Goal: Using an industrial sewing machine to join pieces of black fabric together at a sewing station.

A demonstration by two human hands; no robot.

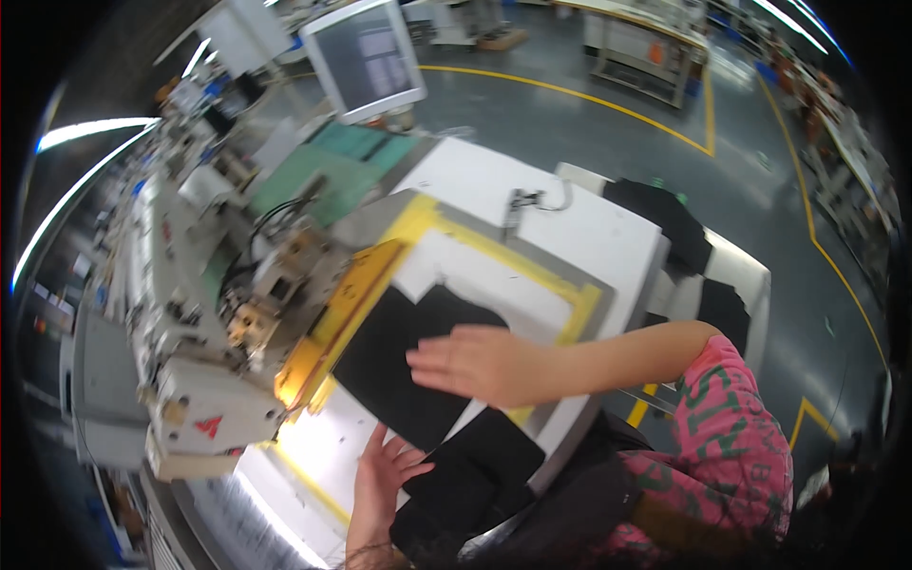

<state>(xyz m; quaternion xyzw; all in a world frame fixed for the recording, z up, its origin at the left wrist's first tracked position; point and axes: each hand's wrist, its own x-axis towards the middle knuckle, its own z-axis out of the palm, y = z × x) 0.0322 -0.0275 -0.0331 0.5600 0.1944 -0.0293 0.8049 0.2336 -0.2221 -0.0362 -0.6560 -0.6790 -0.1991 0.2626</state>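
Black cloth [380, 356] lies under the right hand [483, 366], grip flattened, the cloth's lower edge beside the spread left hand [378, 480].

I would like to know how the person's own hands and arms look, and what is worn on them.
The left hand and the right hand are both ungloved. The right forearm is bare up to a pink sleeve, which ends near the elbow and carries dark green printed lettering. No sleeve shows on the left forearm.
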